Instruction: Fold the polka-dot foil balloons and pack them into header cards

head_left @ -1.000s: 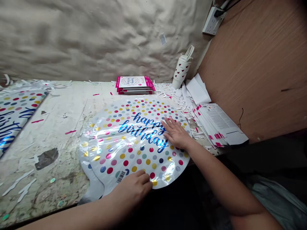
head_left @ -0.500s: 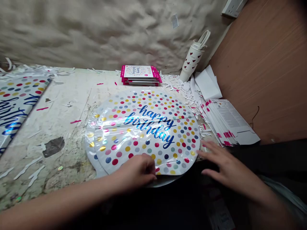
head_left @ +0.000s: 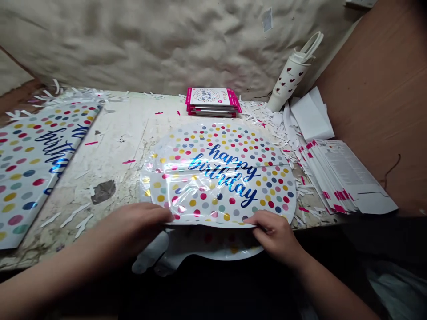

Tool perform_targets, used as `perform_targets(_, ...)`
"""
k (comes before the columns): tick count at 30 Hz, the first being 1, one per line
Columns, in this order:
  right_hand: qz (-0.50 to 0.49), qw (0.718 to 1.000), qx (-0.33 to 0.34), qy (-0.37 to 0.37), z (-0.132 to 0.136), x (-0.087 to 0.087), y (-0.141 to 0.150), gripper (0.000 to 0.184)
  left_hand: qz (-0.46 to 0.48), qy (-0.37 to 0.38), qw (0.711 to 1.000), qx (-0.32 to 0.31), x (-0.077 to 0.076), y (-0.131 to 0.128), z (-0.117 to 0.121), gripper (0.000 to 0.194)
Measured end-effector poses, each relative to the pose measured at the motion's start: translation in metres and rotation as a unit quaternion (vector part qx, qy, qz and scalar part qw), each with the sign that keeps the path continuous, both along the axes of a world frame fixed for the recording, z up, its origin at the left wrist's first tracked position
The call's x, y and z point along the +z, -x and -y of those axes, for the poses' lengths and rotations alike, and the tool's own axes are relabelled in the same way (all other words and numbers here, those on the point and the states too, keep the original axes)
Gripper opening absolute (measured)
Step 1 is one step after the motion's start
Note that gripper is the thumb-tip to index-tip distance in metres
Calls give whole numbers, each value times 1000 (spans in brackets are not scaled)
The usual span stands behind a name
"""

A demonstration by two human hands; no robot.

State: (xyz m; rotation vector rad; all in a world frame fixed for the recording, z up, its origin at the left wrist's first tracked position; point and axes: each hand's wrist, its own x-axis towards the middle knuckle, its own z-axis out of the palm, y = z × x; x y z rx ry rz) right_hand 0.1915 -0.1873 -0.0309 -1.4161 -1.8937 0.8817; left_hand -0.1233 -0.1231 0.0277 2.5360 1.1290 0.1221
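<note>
Foil balloon [head_left: 203, 204]: flat, round, lying on the counter [head_left: 123, 138] with its near part over the front edge. The near rim is pinched at two points: at its left by the left grip [head_left: 142, 222], at its right by the right grip [head_left: 275, 233]. Fingers are bunched at both points; the left thumb cannot be made out. Between them the rim is drawn nearly straight and raised clear of a lower foil layer [head_left: 233, 255], whose curved edge shows beneath.

Handling, as judged: very light, limp across the sheet, slippery on the glossy face, readily creased. Best held by the rim, both sides at once, with light tension; nails are to be kept off the film.

Surface: white film, coloured dots, blue metallic lettering, bright glare at left, a faint crease across the middle. To the left, a dotted foil sheet [head_left: 30, 178] is seen with one straight, apparently folded side. Counter texture: worn, stained, strewn with thin paper offcuts [head_left: 78, 218]. Printed cards [head_left: 353, 173] are fanned at right, thin and crisp-edged.
</note>
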Motion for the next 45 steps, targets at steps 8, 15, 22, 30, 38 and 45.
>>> perform_targets(8, -90, 994, -64, 15, 7, -11, 2, 20, 73, 27, 994, -72, -17, 9, -2, 53)
perform_targets(15, -62, 989, 79, 110, -6, 13, 2, 29, 166, -26, 984, -65, -28, -4, 18, 32)
perform_targets(22, -16, 983, 97, 153, -29, 26, 21, 17, 255, -16, 964, -73, -33, -22, -3, 21)
perform_targets(30, -362, 858, -3, 365, -47, 1, 32, 32, 272, -106, 955, -56, -46, -6, 23, 38)
perform_targets(38, -518, 738, -72, 427, -53, -4, 27, 24, 234, -21, 970, -59, -38, 22, 42, 31)
perform_targets(45, -337, 916, -33, 214, -40, 3, 28, 22, 169, 147, 970, -93, 10, 50, 16, 18)
